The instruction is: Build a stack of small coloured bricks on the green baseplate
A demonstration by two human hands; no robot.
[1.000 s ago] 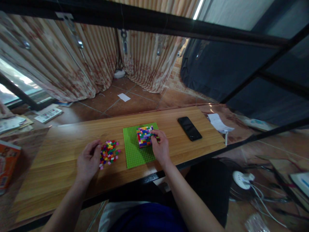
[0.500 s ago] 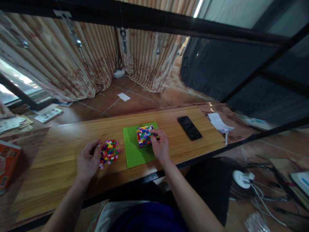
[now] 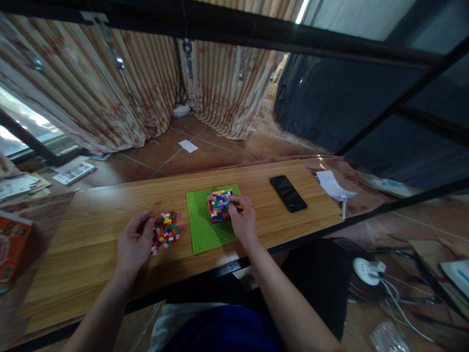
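Note:
A block built of small multicoloured toy bricks [image 3: 217, 207] stands on a green studded baseplate [image 3: 201, 234]. My right hand [image 3: 243, 218] is at the right side of this block, its thumb and index finger closed against the upper right edge. Whether a single loose brick is also between those fingertips is too small to tell. To the left lies a loose pile of tiny coloured bricks [image 3: 166, 230]. My left hand [image 3: 135, 239] rests on the table at the pile's left edge, fingers loosely curled, with a gap between thumb and index finger and nothing visible in it.
A black phone [image 3: 288, 193] lies on the wooden table [image 3: 91, 234] to the right. Paper [image 3: 331, 184] lies beyond the table's right end. An orange box [image 3: 12, 249] is at far left. A white power strip [image 3: 366, 272] with cables is on the lower right.
Almost nothing differs. Both hands keep their places, the right at the brick block and the left by the pile; the view shifts very slightly.

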